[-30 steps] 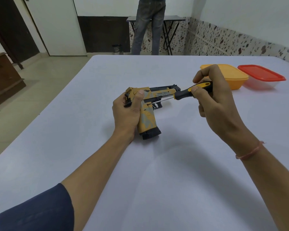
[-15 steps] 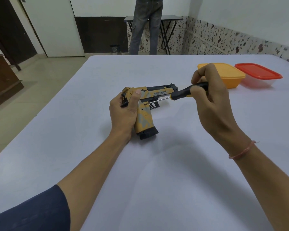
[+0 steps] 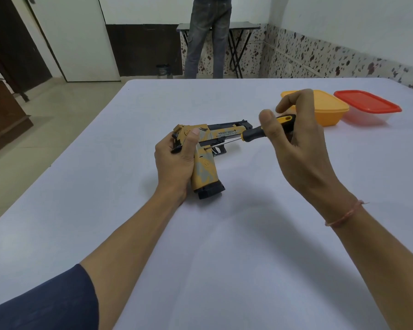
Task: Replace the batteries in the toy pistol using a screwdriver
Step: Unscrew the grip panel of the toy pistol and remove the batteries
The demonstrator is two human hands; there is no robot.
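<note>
At the centre of the frame the toy pistol (image 3: 224,134) stands above the pale desk (image 3: 224,258), muzzle pointing toward the right of the picture, and the black base of its handle appears to rest on the cloth. The left grip (image 3: 174,163) is clenched around the rear of the pistol, thumb pressed flat on the side of the slide. The right grip (image 3: 296,144) grasps the black-and-yellow screwdriver (image 3: 250,135) only lightly: the thumb lies across the handle, the index finger is lifted off it, and the other fingers curl loosely behind. The shaft runs down and to the left, its tip set at a small dark screw hole just above the trigger; whether the tip sits fully in the screw head is too small to tell. In my judgement that loose hold is the main risk. With little pressure along the shaft, a turn could make the tip ride out and chew the soft screw head, or skid across the plastic toward the left thumb. The pistol could also rock on its narrow base if the left grip relaxes. A freed screw could drop and roll away. An orange container (image 3: 329,113) and a red-lidded container (image 3: 367,104) sit closed at upper right.
</note>
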